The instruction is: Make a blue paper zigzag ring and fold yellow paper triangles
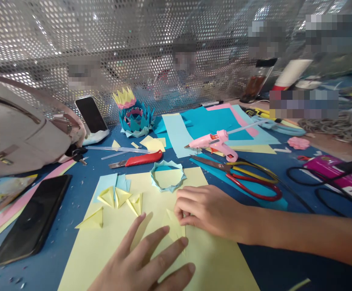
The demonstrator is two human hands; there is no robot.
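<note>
My left hand [145, 258] lies low over a large pale yellow sheet [79, 262], fingers spread, one fingertip at a small folded yellow paper piece [171, 224]. The curled fingers of my right hand [206, 208] press together on that piece's right edge, partly hiding it. To the left are several folded yellow paper triangles [92, 218], some over light blue paper squares [103, 186]. A light blue folded-paper ring [155, 184] sits at the sheet's far edge, just beyond my right hand.
Scissors [251, 188], a pink glue gun [208, 141] and a red utility knife [144, 159] lie beyond the sheet. Phones [32, 220] and a bag [21, 129] are left. A blue paper flower [136, 121] stands by the perforated metal screen [145, 52]. A purple power strip [336, 173] and cables lie right.
</note>
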